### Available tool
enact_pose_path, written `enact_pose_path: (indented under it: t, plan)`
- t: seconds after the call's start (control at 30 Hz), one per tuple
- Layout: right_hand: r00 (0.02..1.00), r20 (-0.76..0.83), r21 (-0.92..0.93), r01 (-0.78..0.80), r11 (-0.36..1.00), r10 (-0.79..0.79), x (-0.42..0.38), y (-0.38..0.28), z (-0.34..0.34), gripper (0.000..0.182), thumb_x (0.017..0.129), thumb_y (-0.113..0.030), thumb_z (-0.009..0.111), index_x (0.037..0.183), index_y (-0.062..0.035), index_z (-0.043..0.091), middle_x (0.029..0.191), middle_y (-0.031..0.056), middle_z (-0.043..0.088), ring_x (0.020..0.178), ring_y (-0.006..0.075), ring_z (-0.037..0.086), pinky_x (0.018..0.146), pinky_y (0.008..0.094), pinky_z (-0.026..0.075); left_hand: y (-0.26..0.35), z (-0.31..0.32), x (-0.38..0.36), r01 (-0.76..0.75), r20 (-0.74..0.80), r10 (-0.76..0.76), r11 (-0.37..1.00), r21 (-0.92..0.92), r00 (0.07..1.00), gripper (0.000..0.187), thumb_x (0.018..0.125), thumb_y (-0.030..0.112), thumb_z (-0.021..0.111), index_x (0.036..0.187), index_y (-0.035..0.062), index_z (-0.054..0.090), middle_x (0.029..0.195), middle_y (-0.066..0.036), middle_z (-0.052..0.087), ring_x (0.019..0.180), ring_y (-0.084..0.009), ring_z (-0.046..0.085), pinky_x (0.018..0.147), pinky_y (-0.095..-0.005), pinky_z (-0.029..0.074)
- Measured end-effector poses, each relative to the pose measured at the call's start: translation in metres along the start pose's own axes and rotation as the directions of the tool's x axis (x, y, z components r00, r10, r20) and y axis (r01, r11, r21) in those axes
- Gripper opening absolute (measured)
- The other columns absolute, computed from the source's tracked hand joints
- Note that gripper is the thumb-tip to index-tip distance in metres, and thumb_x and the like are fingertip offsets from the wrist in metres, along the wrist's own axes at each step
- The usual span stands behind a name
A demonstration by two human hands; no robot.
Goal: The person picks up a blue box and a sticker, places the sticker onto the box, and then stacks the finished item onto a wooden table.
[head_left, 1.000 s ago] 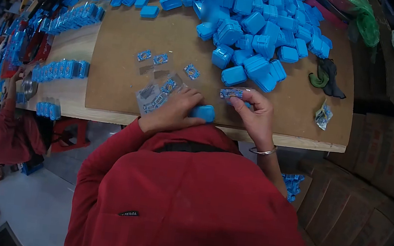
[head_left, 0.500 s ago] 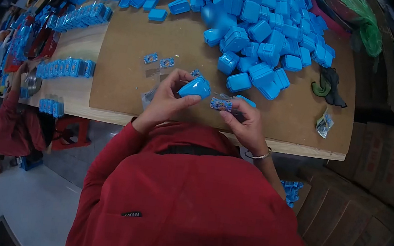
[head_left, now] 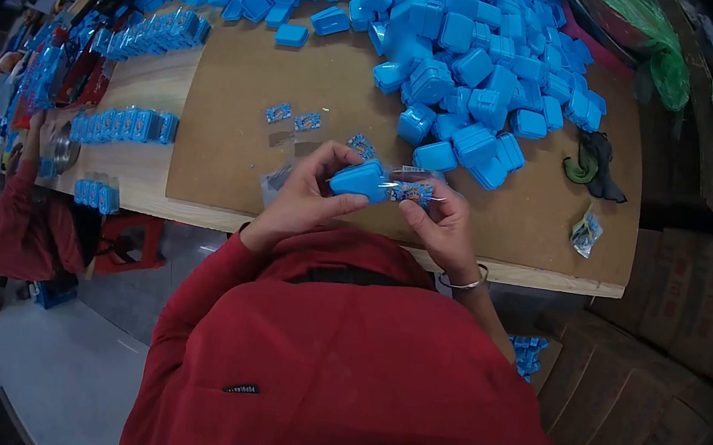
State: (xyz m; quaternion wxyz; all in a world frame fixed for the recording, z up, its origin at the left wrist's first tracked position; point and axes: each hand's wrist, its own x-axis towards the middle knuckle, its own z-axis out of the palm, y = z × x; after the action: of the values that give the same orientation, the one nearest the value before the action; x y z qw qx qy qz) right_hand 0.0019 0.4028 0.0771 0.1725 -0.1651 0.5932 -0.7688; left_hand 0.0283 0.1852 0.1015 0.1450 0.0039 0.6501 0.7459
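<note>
Two bare hands almost meet over the near part of the board. The left hand (head_left: 301,202) has its thumb and fingers closed around a blue box (head_left: 359,180), gripping it by the sides with its far right end free. The right hand (head_left: 447,227) pinches a clear bag with a printed blue label (head_left: 411,194) between thumb and fingers. Between the two sets of fingertips, the bag's edge meets the end of the blue box; whether any of the box is inside, I cannot tell. A bracelet (head_left: 469,281) circles the wrist behind the right fingers.

Just beyond the left fingers, small printed labels (head_left: 307,121) on clear bags lie on the brown board (head_left: 230,163). Past the right fingers rises a large heap of blue boxes (head_left: 473,68), its nearest ones just beyond them. Well to the right of those fingers are a dark and green cloth (head_left: 593,167) and, nearer, a crumpled clear packet (head_left: 586,230); cardboard boxes (head_left: 641,373) stand past the table's right end.

Well to the left of the left fingers, packed blue boxes (head_left: 128,123) stand in three groups on pale wood. Farther out, a co-worker (head_left: 9,224) in red reaches toward the table, beside a red stool (head_left: 131,244).
</note>
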Motion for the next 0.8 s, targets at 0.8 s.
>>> enact_pose_path:
  t: [0.8]
  plan:
    - [0.989, 0.055, 0.026, 0.133, 0.991, -0.134, 0.012, -0.007, 0.005, 0.014, 0.083, -0.006, 0.065, 0.096, -0.0011, 0.062, 0.110, 0.0104, 0.060, 0.105, 0.0168, 0.054, 0.091, 0.0302, 0.040, 0.007, -0.003, -0.002, -0.121, 0.012, 0.122, 0.992, -0.043, 0.992, 0.045, 0.074, 0.002, 0.073, 0.110, 0.0071, 0.046, 0.108, -0.004, 0.053, 0.099, -0.0108, 0.051, 0.085, -0.0257, 0.043]
